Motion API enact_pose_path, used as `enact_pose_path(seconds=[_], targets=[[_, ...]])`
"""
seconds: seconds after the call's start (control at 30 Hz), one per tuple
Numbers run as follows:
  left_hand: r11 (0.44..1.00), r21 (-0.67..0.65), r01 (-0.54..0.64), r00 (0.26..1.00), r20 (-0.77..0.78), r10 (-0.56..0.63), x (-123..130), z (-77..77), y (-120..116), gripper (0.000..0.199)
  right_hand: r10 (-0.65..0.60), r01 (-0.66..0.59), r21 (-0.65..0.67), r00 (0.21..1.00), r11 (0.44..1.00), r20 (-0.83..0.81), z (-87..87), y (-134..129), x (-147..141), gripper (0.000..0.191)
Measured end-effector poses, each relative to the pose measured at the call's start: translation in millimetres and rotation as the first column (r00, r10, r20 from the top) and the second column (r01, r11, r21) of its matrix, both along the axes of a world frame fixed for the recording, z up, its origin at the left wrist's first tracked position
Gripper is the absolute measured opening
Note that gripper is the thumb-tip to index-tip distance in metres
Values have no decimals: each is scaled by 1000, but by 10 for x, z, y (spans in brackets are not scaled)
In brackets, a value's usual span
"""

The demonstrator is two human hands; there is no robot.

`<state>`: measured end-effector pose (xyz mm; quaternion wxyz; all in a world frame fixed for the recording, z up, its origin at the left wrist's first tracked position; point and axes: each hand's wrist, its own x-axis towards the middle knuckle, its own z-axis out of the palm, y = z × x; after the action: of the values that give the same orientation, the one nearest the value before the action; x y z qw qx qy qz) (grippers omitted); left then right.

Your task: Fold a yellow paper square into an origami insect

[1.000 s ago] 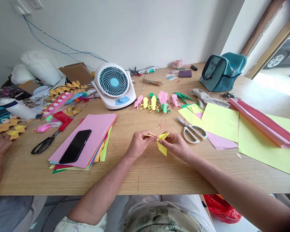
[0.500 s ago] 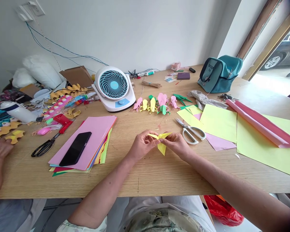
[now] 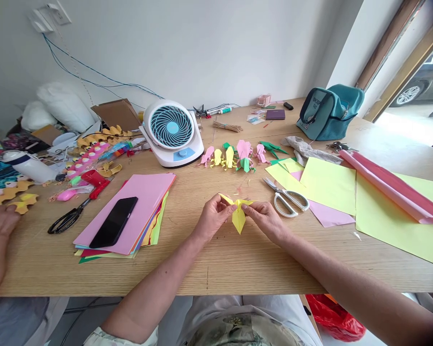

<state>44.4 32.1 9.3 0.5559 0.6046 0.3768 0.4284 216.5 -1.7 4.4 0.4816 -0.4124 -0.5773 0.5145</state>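
A folded yellow paper piece (image 3: 239,220) is held between both hands over the wooden table, its broad point hanging down and narrow points spreading to the sides. My left hand (image 3: 213,215) pinches its left side, thumb near the centre. On the other side my right hand (image 3: 266,218) pinches it with thumb and fingers. White-handled scissors (image 3: 286,198) lie open just right of my right hand. Behind the hands stand several folded paper figures in pink (image 3: 243,149), yellow (image 3: 229,157) and green (image 3: 245,165).
At left, a black phone (image 3: 114,222) rests on stacked coloured paper (image 3: 147,187), beside black-and-red scissors (image 3: 70,218). A fan (image 3: 171,127) stands behind. Yellow sheets (image 3: 328,185), a pink roll (image 3: 386,187) and a teal bag (image 3: 328,113) lie right. Another person's hand (image 3: 2,223) touches the far left.
The yellow paper has turned slightly, so its lower point now hangs straighter and a little further left. Both hands keep their pinch, with the thumbs shifted slightly.
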Motion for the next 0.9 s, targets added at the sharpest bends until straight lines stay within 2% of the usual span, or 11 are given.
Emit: enact_pose_path(seconds=[0.2, 0.33, 0.43, 0.53, 0.67, 0.8, 0.9], targets=[[998, -68, -11, 999, -52, 7, 26, 11, -30, 43, -18, 12, 94, 997, 996, 70, -29, -2, 28, 45], [987, -155, 45, 999, 7, -45, 15, 38, -36, 43, -38, 14, 167, 990, 986, 139, 51, -41, 44, 39], [954, -270, 135, 989, 96, -113, -3, 56, -28, 44, 43, -50, 143, 998, 988, 51, 108, -65, 40, 27], [901, -374, 220, 972, 165, -168, -1, 79, -39, 45, 48, -39, 179, 998, 983, -46, 101, -55, 37, 34], [849, -453, 272, 959, 204, -199, 37, 91, -87, 49, 39, -18, 236, 996, 971, -84, 38, -21, 42, 18], [878, -421, 230, 972, 145, -185, 68, 65, -123, 47, -22, 36, 219, 998, 975, -65, -24, 4, 57, 12], [931, -327, 164, 987, 56, -154, 65, 52, -141, 43, -151, 133, 248, 987, 960, 52, -58, 20, 76, 12]])
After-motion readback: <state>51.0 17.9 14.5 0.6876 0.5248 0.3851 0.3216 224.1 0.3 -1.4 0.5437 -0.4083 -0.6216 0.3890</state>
